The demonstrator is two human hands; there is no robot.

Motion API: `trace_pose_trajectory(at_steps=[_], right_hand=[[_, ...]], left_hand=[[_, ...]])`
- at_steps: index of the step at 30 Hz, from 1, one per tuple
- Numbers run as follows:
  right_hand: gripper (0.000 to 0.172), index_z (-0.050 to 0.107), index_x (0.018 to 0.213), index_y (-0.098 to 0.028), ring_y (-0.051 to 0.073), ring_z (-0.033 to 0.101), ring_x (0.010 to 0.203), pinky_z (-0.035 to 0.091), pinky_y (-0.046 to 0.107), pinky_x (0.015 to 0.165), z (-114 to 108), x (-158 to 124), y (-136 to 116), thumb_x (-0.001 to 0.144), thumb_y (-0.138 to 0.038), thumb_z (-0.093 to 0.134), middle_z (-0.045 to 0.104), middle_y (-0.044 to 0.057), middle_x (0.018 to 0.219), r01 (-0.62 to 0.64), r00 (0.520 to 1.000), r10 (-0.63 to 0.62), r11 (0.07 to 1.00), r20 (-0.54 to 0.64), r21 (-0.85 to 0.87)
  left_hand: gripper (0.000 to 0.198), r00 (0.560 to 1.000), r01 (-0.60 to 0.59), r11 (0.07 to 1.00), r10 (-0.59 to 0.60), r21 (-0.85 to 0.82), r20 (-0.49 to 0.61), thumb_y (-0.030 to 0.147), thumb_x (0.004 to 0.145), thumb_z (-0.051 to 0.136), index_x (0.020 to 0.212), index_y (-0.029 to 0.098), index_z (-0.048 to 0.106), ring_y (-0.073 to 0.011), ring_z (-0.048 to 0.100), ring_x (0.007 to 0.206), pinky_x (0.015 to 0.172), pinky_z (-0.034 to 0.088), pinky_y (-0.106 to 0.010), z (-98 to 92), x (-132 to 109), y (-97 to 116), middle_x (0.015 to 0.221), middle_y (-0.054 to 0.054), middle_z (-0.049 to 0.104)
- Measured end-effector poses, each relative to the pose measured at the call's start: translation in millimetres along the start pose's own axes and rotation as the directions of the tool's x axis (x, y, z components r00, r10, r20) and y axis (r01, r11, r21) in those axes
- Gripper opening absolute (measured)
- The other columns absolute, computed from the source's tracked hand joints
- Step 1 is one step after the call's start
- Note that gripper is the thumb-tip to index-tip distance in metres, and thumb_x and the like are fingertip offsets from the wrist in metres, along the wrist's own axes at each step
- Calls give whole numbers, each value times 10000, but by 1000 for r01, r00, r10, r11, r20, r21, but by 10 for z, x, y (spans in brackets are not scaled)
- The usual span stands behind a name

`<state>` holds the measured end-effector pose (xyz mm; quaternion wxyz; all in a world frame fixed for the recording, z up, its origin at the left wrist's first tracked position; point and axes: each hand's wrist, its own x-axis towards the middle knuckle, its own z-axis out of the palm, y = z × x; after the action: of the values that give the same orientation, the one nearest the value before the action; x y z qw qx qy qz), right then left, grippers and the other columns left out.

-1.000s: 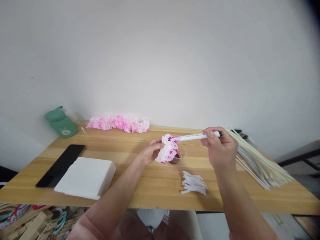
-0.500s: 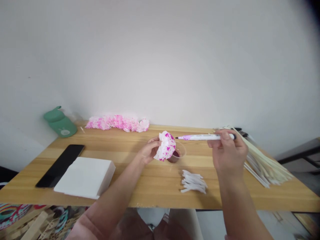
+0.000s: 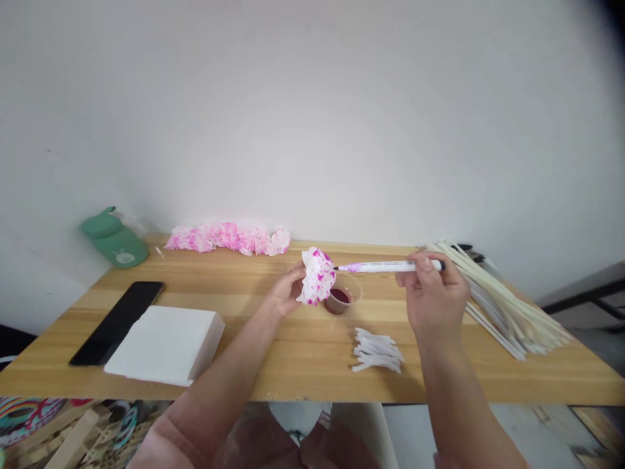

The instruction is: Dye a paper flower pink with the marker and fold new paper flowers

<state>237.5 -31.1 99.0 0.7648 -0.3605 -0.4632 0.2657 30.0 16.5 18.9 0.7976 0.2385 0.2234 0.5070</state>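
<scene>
My left hand (image 3: 287,292) is closed on the back of a white paper flower (image 3: 317,279) spotted with magenta, holding it above the table. Between the fingers of my right hand (image 3: 434,290) is a white marker (image 3: 385,267), level, its dark tip pointing left. That tip meets or nearly meets the flower's right edge; I cannot tell whether they touch. Behind and below the flower stands a clear plastic cup (image 3: 340,299) with dark red liquid in it. A small bundle of short white sticks (image 3: 377,350) lies in front of the cup.
Pink-and-white paper flowers (image 3: 227,238) line the wall at the back left. A green bottle (image 3: 114,240), a black phone (image 3: 117,324) and a stack of white paper (image 3: 163,345) are on the left. Long pale stems (image 3: 512,309) lie at the right.
My right hand has moved left with the marker, bringing its tip to the flower's edge. The flower has shifted slightly left and up, showing more of the cup.
</scene>
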Motion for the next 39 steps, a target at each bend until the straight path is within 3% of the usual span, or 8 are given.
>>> trace_pose_trajectory(at_steps=[4,8,17,25,31,39], right_hand=[[176,641,719,-183,72,429,439,358,231,434,-12,-39,35,737,-334,731,498,-50,522,-13,1000,13,1000,-7,-8],[166,644,742,-185,75,435,449,366,231,445,-1,-92,62,763,-334,715,500,-49,525,-42,999,42,999,5,1],[169,649,748,-189,66,431,455,364,226,453,37,-226,107,755,-339,728,515,-48,560,-92,995,93,995,-40,27],[179,647,747,-177,67,431,468,395,237,491,9,-262,142,759,-337,726,524,-47,557,-100,987,108,992,-117,73],[219,631,750,-172,56,422,478,383,234,489,9,-194,131,745,-364,736,556,-33,641,-117,984,124,991,-127,63],[182,635,761,-191,67,421,472,383,232,491,1,-222,174,766,-357,711,509,-52,559,-131,987,135,990,-87,44]], left_hand=[[287,994,20,996,-29,-90,-102,161,768,573,1045,137,643,-191,675,749,676,504,-298,-35,31,-9,883,-72,716],[353,994,31,992,-43,-121,-103,143,800,510,1135,134,621,-218,679,781,734,511,-351,-28,24,-1,909,-85,718],[261,996,10,990,-23,-138,-90,153,821,511,1041,111,647,-190,657,785,750,497,-317,-17,35,13,920,-102,707],[319,993,-32,973,5,-228,-118,153,875,447,1138,121,624,-211,667,931,866,504,-366,65,11,44,1018,-97,713],[386,982,-26,960,-28,-279,-188,138,872,401,1197,123,609,-199,677,858,846,499,-344,119,-7,75,909,-85,727],[324,992,47,949,-81,-313,-97,175,835,427,1052,140,666,-219,676,809,766,504,-355,90,-30,80,891,-100,725]])
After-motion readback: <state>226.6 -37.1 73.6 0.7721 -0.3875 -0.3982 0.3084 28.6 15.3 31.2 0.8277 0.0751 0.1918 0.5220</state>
